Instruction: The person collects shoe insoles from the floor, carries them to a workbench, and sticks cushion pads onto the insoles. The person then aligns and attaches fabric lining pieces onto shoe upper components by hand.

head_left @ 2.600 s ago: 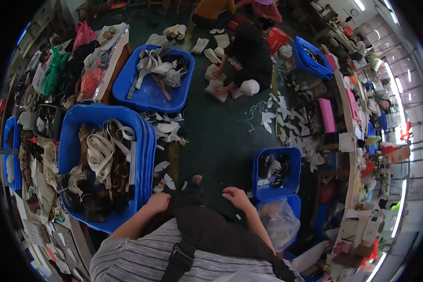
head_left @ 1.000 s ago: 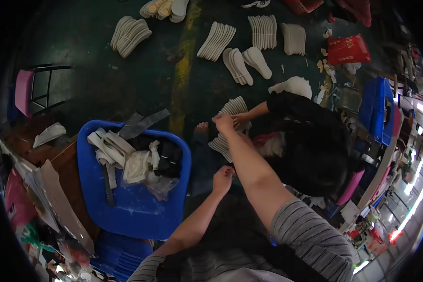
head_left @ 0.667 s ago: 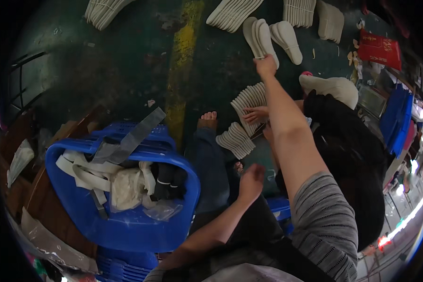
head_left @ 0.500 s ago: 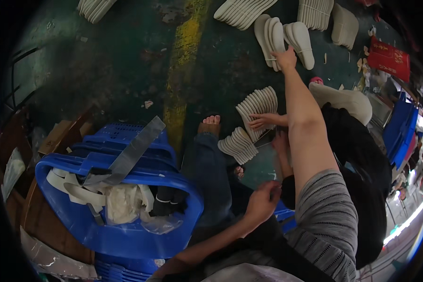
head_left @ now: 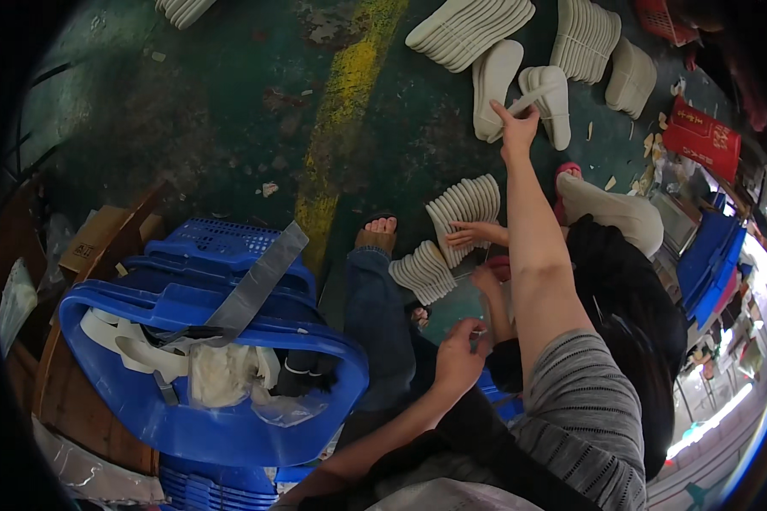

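**Q:** How is the pale insole (head_left: 533, 100) to be handled well at this step?

**A:** The step is judged to be the separating of one piece from its neighbours. The pinch should be kept firm but light, since a soft edge may be bent or dented. The piece should be lifted clear before it is turned, so that the small pile (head_left: 493, 88) on its left and the small bundle (head_left: 556, 109) on its right are not dragged.

**Q:** Where does it lie relative to the fingers?

**A:** It is located right of upper centre in the frame. It is seen nearly edge-on, pinched between thumb and fingers of the right hand (head_left: 520, 132), and its far end is pointed toward the upper right, over the small bundle.

**Q:** And the left hand (head_left: 460, 359)?

**A:** It is held below centre, well apart from the insole. Its fingers are loosely curled and nothing is seen in them; whether they are fully closed cannot be told.

**Q:** What is found farther out?

**A:** A fanned row (head_left: 464, 209) is touched by a co-worker's hand (head_left: 479, 234) near centre. A blue basket (head_left: 222, 439) is placed at lower left.
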Action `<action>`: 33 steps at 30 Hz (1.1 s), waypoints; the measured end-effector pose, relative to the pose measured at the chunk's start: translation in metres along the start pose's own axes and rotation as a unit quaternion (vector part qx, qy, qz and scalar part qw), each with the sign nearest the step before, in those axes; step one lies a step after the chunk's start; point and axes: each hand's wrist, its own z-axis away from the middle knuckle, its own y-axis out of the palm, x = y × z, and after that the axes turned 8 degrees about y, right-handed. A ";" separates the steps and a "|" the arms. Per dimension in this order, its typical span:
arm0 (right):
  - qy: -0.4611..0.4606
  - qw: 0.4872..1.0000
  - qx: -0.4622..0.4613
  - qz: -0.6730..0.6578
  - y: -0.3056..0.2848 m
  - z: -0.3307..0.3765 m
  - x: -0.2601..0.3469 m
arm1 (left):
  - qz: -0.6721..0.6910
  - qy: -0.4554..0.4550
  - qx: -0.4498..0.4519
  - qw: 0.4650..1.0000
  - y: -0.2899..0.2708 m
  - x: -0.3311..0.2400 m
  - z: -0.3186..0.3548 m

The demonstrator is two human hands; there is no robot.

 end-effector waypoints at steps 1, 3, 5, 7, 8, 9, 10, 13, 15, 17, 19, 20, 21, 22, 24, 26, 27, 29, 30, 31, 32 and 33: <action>-0.002 1.000 0.002 0.000 0.002 0.002 0.005 | 0.007 -0.008 -0.001 1.000 -0.001 -0.001 -0.001; -0.007 0.982 0.031 -0.189 0.007 0.006 0.014 | 0.006 -0.019 -0.011 1.000 -0.003 -0.001 -0.002; 0.017 0.992 0.006 -0.127 0.002 -0.006 0.012 | 0.008 -0.017 -0.011 1.000 0.000 -0.005 -0.001; 0.078 0.996 -0.040 -0.014 0.005 -0.010 0.014 | 0.013 -0.024 -0.002 1.000 -0.001 -0.005 -0.001; 0.070 0.995 -0.007 -0.075 0.008 -0.006 0.019 | 0.013 -0.024 -0.006 1.000 -0.002 -0.005 -0.002; 0.070 0.995 -0.004 -0.076 0.013 -0.004 0.023 | 0.016 -0.027 -0.012 0.999 -0.004 -0.004 -0.003; 0.085 0.996 0.031 0.004 0.014 -0.009 0.027 | 0.021 -0.028 -0.016 0.999 -0.003 -0.005 -0.004; 0.008 0.996 -0.009 0.089 0.032 0.002 0.038 | 0.035 -0.038 -0.030 0.998 -0.006 -0.002 -0.005; -0.084 0.988 -0.085 0.095 0.042 0.008 0.046 | 0.042 -0.038 -0.044 0.997 -0.008 -0.001 -0.005; -0.031 0.989 -0.140 0.042 0.053 -0.001 0.048 | 0.043 -0.033 -0.058 0.997 -0.011 0.000 -0.006; 0.019 0.996 -0.082 -0.035 0.045 -0.028 0.044 | 0.025 -0.003 -0.048 0.999 -0.008 -0.001 -0.003; 0.019 1.000 -0.020 -0.008 0.030 -0.061 0.035 | 0.036 0.002 -0.039 0.999 -0.001 -0.007 -0.005; 0.022 0.999 0.043 0.021 0.018 -0.090 0.032 | 0.036 0.014 -0.015 0.999 0.004 -0.013 -0.005; 0.053 0.991 0.081 0.088 0.010 -0.110 0.033 | 0.032 0.023 0.006 0.999 0.006 -0.019 -0.004; 0.088 0.985 0.108 0.106 0.052 -0.062 0.032 | 0.009 0.002 -0.011 1.000 -0.012 -0.017 -0.005; 0.066 0.981 0.110 0.144 0.053 -0.059 0.037 | 0.011 0.004 -0.002 1.000 -0.014 -0.022 -0.007; 0.068 0.981 0.110 0.143 0.054 -0.057 0.035 | 0.014 -0.004 0.001 1.000 -0.015 -0.022 -0.007; 0.022 0.991 0.019 0.129 0.040 -0.070 0.028 | 0.025 -0.007 0.014 1.000 -0.009 -0.026 -0.008; 0.020 0.991 0.014 0.133 0.032 -0.078 0.025 | 0.037 -0.009 0.018 0.999 -0.007 -0.028 -0.009; -0.063 0.992 -0.045 0.095 0.028 -0.079 0.025 | 0.046 -0.015 0.018 0.999 -0.007 -0.028 -0.009; -0.145 0.982 -0.104 0.057 0.025 -0.080 0.024 | 0.046 -0.016 0.020 0.999 -0.006 -0.027 -0.009; -0.145 0.982 -0.105 0.059 0.021 -0.081 0.025 | 0.051 -0.024 0.026 0.998 -0.004 -0.026 -0.009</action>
